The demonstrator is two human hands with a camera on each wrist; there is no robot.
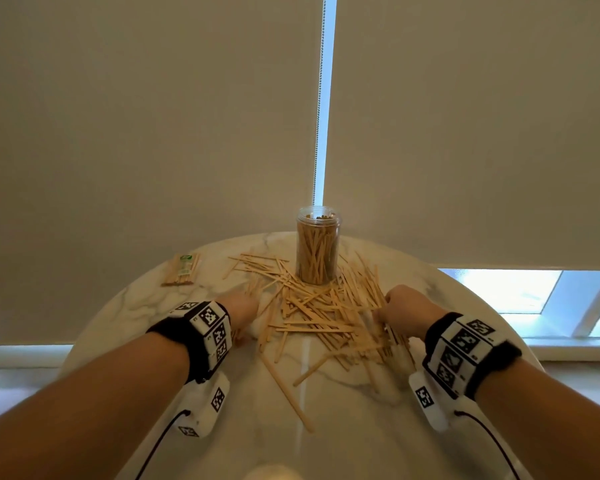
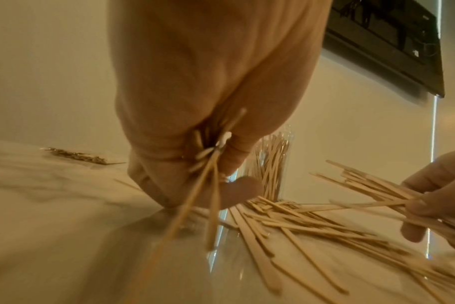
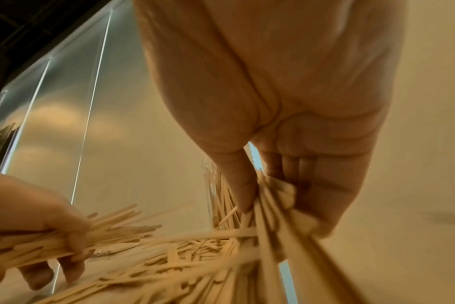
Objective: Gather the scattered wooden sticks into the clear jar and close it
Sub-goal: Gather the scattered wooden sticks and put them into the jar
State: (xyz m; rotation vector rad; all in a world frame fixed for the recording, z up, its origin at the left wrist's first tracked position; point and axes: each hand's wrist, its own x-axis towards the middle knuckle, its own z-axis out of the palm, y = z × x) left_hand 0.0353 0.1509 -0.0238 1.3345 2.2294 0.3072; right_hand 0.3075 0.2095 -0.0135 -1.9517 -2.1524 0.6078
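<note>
the clear jar stands open and already well filled at the back of the table, many wooden sticks lie scattered before it, left hand and right hand each clutch a bundle, and no lid shows.

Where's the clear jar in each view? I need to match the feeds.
Head: clear jar stands upright at centre, lid off, at the table's far side.
Left wrist: centre, just right of the left hand, partly hidden.
Right wrist: a sliver at centre, behind the right hand's thumb.
Shared landmark: the loose stick pile.
</note>
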